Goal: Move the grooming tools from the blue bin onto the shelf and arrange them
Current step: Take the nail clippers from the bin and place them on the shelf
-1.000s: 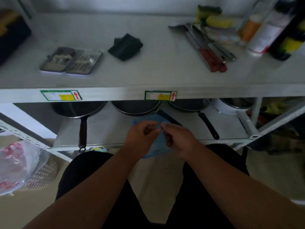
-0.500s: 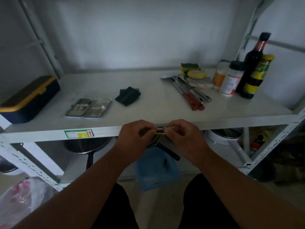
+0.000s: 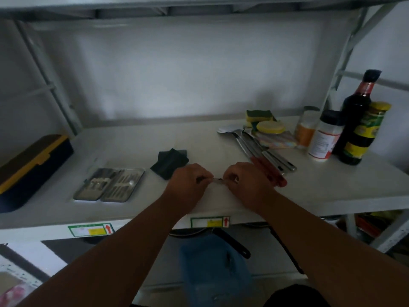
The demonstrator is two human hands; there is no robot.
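Observation:
My left hand (image 3: 188, 181) and my right hand (image 3: 245, 181) are side by side over the front of the white shelf (image 3: 321, 191). Together they pinch a small thin metal grooming tool (image 3: 218, 180) between their fingertips; most of it is hidden by the fingers. The blue bin (image 3: 212, 269) sits below the shelf edge, between my forearms, with a small dark item inside. An open grooming kit case (image 3: 109, 184) holding several metal tools lies on the shelf to the left of my hands. A dark folded pouch (image 3: 169, 161) lies just behind my left hand.
A dark blue and yellow box (image 3: 31, 167) sits at the shelf's far left. Red-handled utensils (image 3: 263, 154), sponges (image 3: 264, 122), jars (image 3: 325, 138) and a dark bottle (image 3: 356, 111) crowd the right side. Pans (image 3: 230, 240) rest on the lower shelf. A plastic bag (image 3: 11, 291) lies bottom left.
Both hands rose together from the blue bin below the shelf edge up over the shelf surface, carrying the small tool. The view tilted upward.

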